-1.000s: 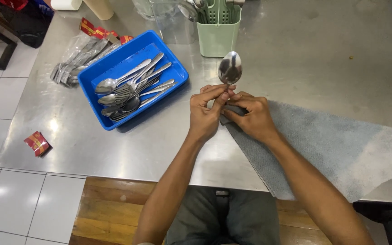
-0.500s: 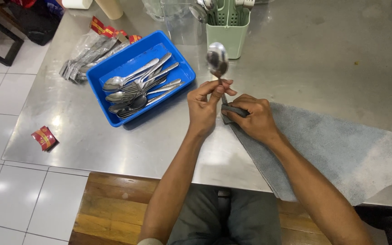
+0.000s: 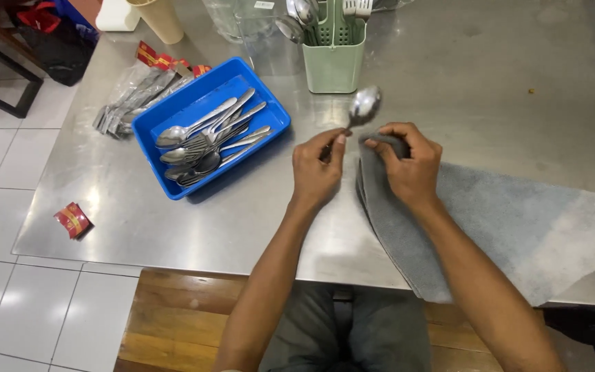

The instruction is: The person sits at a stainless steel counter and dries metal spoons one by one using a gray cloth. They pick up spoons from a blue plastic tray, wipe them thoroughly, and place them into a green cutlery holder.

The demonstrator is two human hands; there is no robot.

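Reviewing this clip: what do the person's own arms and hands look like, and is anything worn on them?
Both forearms are bare from wrist to elbow, with no sleeves in view. The left hand and right hand are uncovered: no gloves, and no watch, bracelet or ring that I can make out. The nails look short. Below the arms, grey trousers show at the lap.

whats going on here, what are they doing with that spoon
A person at a steel table holds a metal spoon by its handle in the left hand, bowl pointing away. The right hand grips a bunched edge of a grey cloth right beside the handle. More cutlery lies in a blue tray to the left, and some stands in a green holder behind.
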